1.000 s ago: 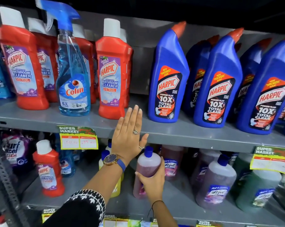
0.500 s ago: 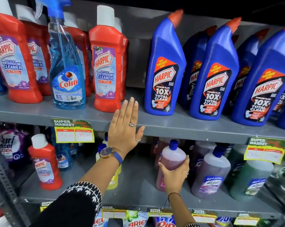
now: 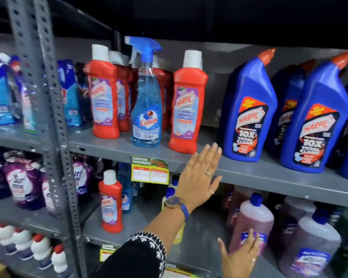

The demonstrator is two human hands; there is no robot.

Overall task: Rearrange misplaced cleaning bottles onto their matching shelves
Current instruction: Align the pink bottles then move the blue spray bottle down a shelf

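A blue Colin spray bottle point(image 3: 146, 109) stands among red Harpic bathroom cleaner bottles point(image 3: 187, 109) on the upper grey shelf point(image 3: 269, 175). On the lower shelf point(image 3: 201, 237), a lone red Harpic bottle point(image 3: 110, 203) stands beside blue spray bottles. A pink bottle with a blue cap point(image 3: 253, 223) stands upright further right on that shelf. My left hand point(image 3: 199, 177) lies flat and open against the upper shelf's front edge. My right hand point(image 3: 239, 259) is open with fingers spread, its fingertips in front of the pink bottle's label without gripping it.
Big blue Harpic toilet cleaner bottles point(image 3: 247, 113) fill the upper shelf's right side. Purple and green bottles stand right of the pink one. A perforated steel post point(image 3: 55, 117) divides off the left bay of detergent pouches point(image 3: 22, 183). A yellow price tag point(image 3: 150, 174) hangs by my left hand.
My right hand carried the pink bottle to the right along the lower shelf and has let go of it. The view swung left and pulled back. My left hand stays on the shelf edge.
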